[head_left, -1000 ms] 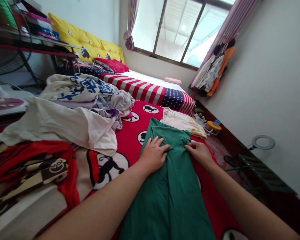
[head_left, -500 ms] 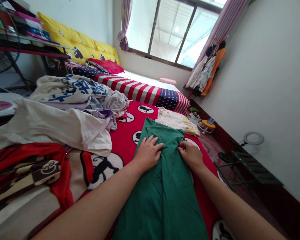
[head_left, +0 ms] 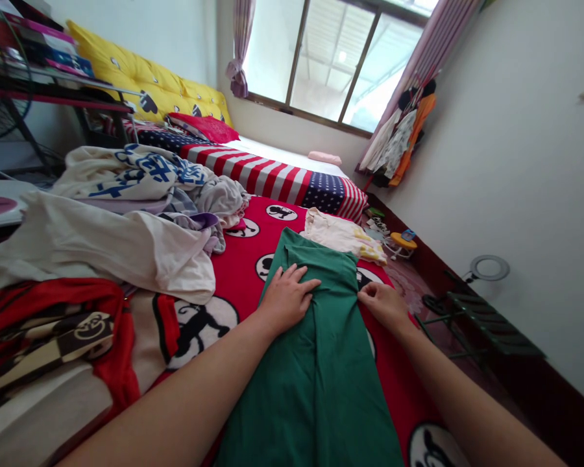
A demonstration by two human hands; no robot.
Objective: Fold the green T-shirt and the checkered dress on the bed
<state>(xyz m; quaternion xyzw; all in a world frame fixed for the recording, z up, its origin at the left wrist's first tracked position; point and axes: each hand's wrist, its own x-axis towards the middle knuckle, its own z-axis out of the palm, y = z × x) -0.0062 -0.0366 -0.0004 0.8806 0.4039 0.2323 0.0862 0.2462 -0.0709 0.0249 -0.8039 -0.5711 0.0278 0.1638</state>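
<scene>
A green cloth garment [head_left: 316,376] lies lengthwise on a red monkey-print blanket [head_left: 238,275], its far end narrowed and folded. My left hand [head_left: 288,299] rests flat on the garment's left side, fingers spread, holding nothing. My right hand [head_left: 382,305] sits at the garment's right edge, with its fingers curled and pinching the green cloth. A cream garment with yellow print [head_left: 343,237] lies just beyond the green one, apart from both hands.
A heap of white and patterned clothes [head_left: 121,240] lies left of my left arm. Beyond it is a flag-print mattress [head_left: 267,178] below a window. A dark green folding rack [head_left: 486,327] and a ring light [head_left: 489,267] stand to the right, beside the wall.
My right hand has slid rightward from the garment's middle to its right edge and taken hold of the cloth. My left hand has stayed in place on the garment.
</scene>
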